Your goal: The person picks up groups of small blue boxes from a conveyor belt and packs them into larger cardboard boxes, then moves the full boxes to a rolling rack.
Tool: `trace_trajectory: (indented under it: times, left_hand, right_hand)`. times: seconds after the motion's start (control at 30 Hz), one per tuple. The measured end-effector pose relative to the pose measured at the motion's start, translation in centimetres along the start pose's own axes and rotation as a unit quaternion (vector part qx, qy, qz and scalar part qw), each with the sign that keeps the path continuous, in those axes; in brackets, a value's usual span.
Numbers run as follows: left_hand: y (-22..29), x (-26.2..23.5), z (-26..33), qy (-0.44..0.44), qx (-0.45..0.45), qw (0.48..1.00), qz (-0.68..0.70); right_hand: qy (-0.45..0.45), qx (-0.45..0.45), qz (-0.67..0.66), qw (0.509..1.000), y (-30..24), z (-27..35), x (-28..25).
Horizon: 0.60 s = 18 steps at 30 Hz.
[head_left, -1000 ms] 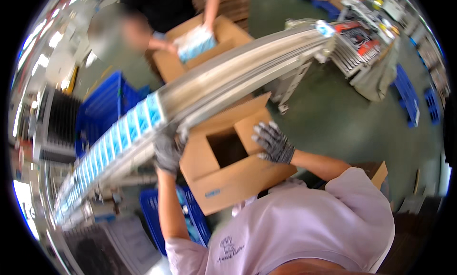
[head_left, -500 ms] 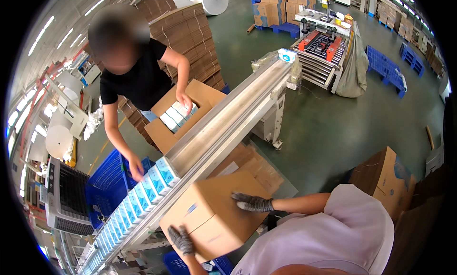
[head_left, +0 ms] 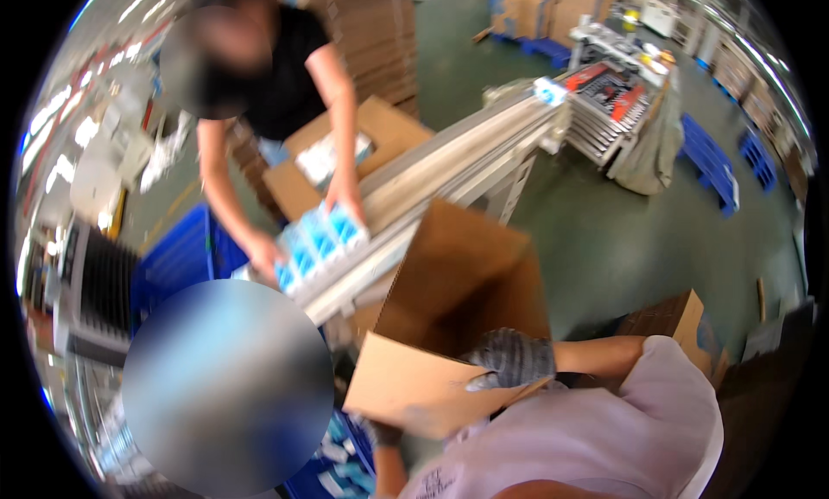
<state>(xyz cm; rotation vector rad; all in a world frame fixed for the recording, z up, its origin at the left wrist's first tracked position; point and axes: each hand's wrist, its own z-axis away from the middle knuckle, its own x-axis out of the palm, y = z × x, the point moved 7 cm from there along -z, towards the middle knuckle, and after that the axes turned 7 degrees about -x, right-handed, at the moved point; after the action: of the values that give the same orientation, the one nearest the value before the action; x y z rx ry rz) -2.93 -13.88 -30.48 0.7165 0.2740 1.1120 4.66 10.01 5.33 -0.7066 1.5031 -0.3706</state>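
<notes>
I hold a brown cardboard box (head_left: 458, 300) tilted up in front of my chest, its flaps loose. My right hand (head_left: 511, 359), in a grey knit glove, grips the box's near flap edge. My left hand (head_left: 381, 432), also gloved, is mostly hidden beneath the box's lower corner and supports it from below. Beyond the box runs a long metal conveyor (head_left: 466, 149). On it a co-worker in a black shirt presses both hands around a row of blue-and-white packs (head_left: 319, 244).
Behind the conveyor stands another open carton (head_left: 393, 128) with packs inside. A blue crate (head_left: 177, 262) sits at left, blue pallets (head_left: 708, 162) and a roller machine (head_left: 617, 93) at back right. Stacked flat cartons (head_left: 376, 33) rise behind. A brown carton (head_left: 669, 313) is by my right shoulder.
I have lifted the box and tipped it up closer to me, with my right hand now on its near flap. The co-worker has moved both hands onto the packs on the conveyor.
</notes>
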Motion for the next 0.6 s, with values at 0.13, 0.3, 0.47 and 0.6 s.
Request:
trace_trajectory:
  times: [0.13,0.3,0.47,0.6]
  left_hand:
    - [-8.8,0.6,-2.2,-0.004,-0.109,0.957,0.27]
    - [0.2,-0.6,-3.7,-0.011,0.059,0.966,0.251]
    - [19.4,4.8,3.1,0.021,0.223,0.974,0.028]
    - [21.3,9.2,4.2,0.239,0.237,0.891,-0.304]
  right_hand:
    - [-0.202,-0.092,0.125,0.967,-0.1,2.4,7.7]
    - [-0.296,-0.164,0.24,0.91,4.1,6.6,16.6]
    - [-0.2,-0.188,0.256,0.927,5.3,2.4,13.4]
    - [-0.101,-0.059,0.224,0.968,6.0,0.7,6.1]
